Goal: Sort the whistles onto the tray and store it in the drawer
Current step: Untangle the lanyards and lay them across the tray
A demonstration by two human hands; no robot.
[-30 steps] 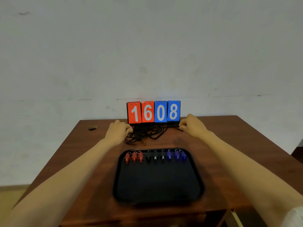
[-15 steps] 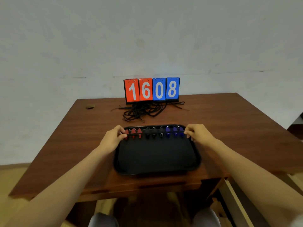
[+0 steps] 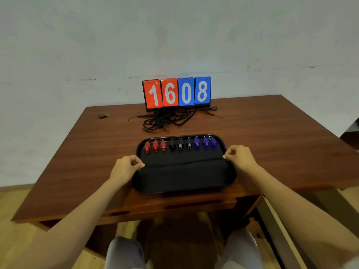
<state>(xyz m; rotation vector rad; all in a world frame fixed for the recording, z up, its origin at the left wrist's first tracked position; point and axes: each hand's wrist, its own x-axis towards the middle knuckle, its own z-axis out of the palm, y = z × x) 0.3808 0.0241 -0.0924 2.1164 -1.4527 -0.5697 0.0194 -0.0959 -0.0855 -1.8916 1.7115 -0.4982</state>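
A black tray [image 3: 184, 191] sits on the brown desk [image 3: 272, 136], near its front edge. Along the tray's far side lies a row of nine whistles, each with a small ring at its top: three red whistles [image 3: 155, 146] on the left, three black whistles [image 3: 180, 146] in the middle and three blue whistles [image 3: 206, 143] on the right.

A black mat [image 3: 184, 174] lines the tray, and a raised fold runs across it from side to side. The left hand [image 3: 124, 168] pinches the left end of that fold with curled fingers, and the right hand [image 3: 240, 158] pinches the right end the same way.

Behind the tray lies a tangle of black cords [image 3: 171, 119], and behind that stands a scoreboard [image 3: 176, 92] reading 1608.
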